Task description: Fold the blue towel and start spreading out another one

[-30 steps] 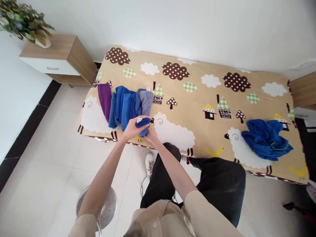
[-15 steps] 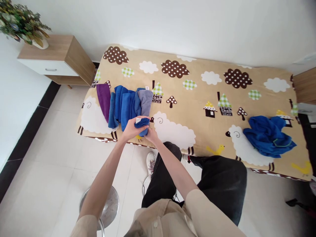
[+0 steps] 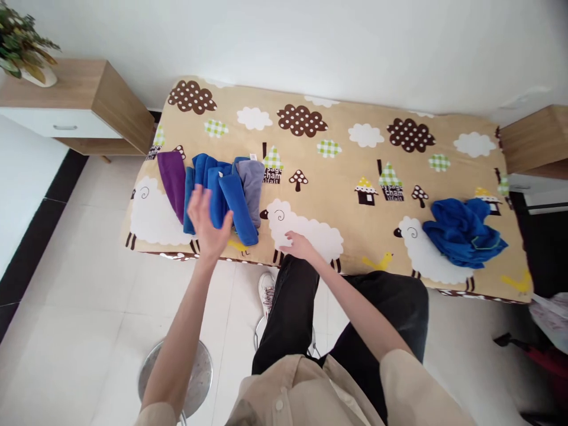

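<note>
Several rolled towels lie in a group at the left of the bed: a purple towel (image 3: 173, 180), blue ones and a grey towel (image 3: 252, 183). On top, slanting across the others, rests a blue rolled towel (image 3: 239, 210). My left hand (image 3: 208, 228) hovers over the near edge of the group with fingers spread, holding nothing. My right hand (image 3: 299, 244) is above the white sheep print, right of the towels, its fingers loosely apart and nothing in it. At the bed's right end sits a crumpled heap of blue towels (image 3: 465, 231).
The bed (image 3: 328, 183) has a beige patterned sheet and stands against a white wall. A wooden nightstand (image 3: 119, 106) with a potted plant (image 3: 26, 50) is at the left, another cabinet (image 3: 536, 142) at the right. A metal stool (image 3: 199, 378) stands on the tiled floor.
The blue rolled towel has been let go and now lies on top of the group. My left hand has drawn back to the left with fingers opened; my right hand has moved right.
</note>
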Available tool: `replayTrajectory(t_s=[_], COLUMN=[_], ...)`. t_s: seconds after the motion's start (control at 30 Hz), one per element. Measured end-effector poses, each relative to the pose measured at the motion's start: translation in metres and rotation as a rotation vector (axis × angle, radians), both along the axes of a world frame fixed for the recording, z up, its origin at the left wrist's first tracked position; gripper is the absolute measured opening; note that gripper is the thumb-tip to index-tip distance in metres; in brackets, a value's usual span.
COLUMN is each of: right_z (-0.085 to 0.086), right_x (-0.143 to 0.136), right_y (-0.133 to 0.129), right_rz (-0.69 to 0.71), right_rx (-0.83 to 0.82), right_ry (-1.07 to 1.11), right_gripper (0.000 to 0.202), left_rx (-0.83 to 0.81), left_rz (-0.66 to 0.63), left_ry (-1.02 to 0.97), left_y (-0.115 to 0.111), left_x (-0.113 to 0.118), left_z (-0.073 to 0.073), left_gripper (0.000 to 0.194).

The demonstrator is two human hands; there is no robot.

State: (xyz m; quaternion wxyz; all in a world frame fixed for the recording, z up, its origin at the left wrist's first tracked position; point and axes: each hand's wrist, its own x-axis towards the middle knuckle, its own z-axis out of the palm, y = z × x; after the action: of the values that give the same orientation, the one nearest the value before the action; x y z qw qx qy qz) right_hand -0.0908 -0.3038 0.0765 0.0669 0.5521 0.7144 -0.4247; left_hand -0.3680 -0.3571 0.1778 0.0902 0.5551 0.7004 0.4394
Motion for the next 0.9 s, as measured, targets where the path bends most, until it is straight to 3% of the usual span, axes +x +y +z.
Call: replayTrajectory(t_s=[0.07, 0.17, 0.27, 0.33, 0.43, 0.53, 0.67, 0.77, 0.9], right_z=[0.018, 0.047, 0.072, 0.081, 0.081, 0.078, 0.080, 0.081, 0.067], right_x=[0.055, 0.137, 0.202, 0.229, 0.245, 0.242, 0.234, 0.232, 0.234], right_y=[-0.009, -0.038, -0.084, -0.114, -0.140, -0.140, -0.125, -0.121, -0.124], right_rz=[-0.051, -0.190, -0.314, -0.390, -0.514, -0.569, -0.394, -0.245, -0.202], right_rx=[0.004, 0.114, 0.346, 0.539, 0.737, 0.758, 0.687, 0.628, 0.484], right_ry=[0.066, 0.126, 0.091, 0.031, -0.036, -0.095, -0.231, -0.328, -0.264], right_gripper=[0.038, 0.030, 0.030, 0.028, 0.029, 0.032, 0.029, 0.025, 0.024], left_rx=[-0.156, -0.447, -0.599, -0.588, -0.589, -0.763, -0.791, -0.753, -0.771], left_rz=[-0.199, -0.424, -0.459, -0.453, -0.483, -0.674, -0.465, -0.406, -0.391], left_ry=[0.122, 0.262, 0.350, 0.373, 0.350, 0.332, 0.670, 0.811, 0.807], left_y=[-0.009, -0.021, -0.031, -0.039, -0.059, -0.097, -0.141, -0.142, -0.113], left_x=[0.022, 0.048, 0.058, 0.067, 0.106, 0.181, 0.273, 0.297, 0.289], left_z=[-0.022, -0.065, -0.099, -0.111, -0.107, -0.086, -0.068, -0.069, -0.075], left_gripper=[0.065, 0.061, 0.059, 0.056, 0.051, 0.053, 0.075, 0.076, 0.075])
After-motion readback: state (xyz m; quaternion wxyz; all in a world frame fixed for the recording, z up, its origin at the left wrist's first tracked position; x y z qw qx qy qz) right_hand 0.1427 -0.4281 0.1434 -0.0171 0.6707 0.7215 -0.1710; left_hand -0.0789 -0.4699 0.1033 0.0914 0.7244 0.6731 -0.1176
